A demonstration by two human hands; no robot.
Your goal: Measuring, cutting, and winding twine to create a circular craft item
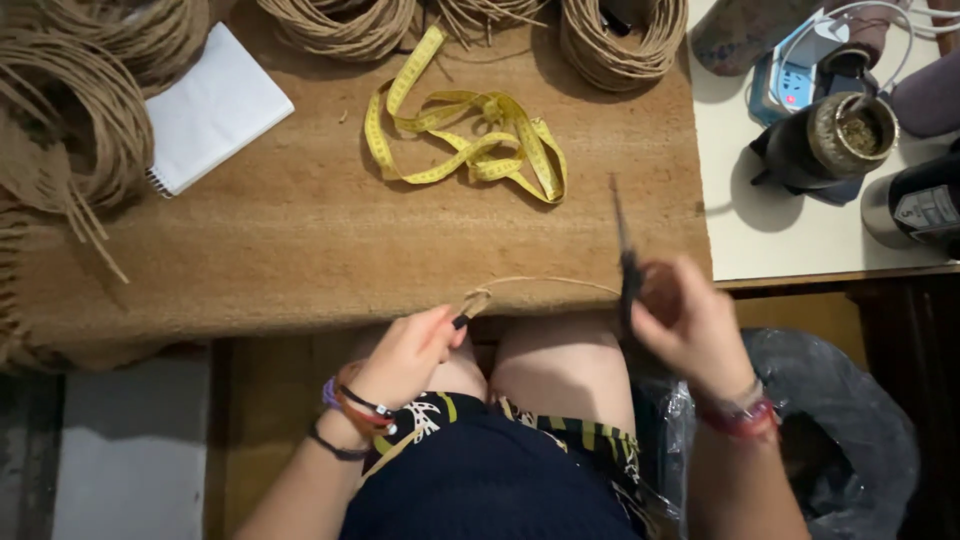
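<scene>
While left hand point(408, 352) fingers pinch cord point(540, 283) end, right hand point(690, 325) fingers grip scissors point(628, 270) at cord's other end.

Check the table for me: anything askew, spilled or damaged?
Nothing spilled or damaged. The yellow tape measure lies in a loose tangle on the brown mat, and stray cord ends trail from the coil at left.

Table point(300, 240): twine coils point(620, 45), tape measure point(470, 145), notepad point(215, 110)
</scene>
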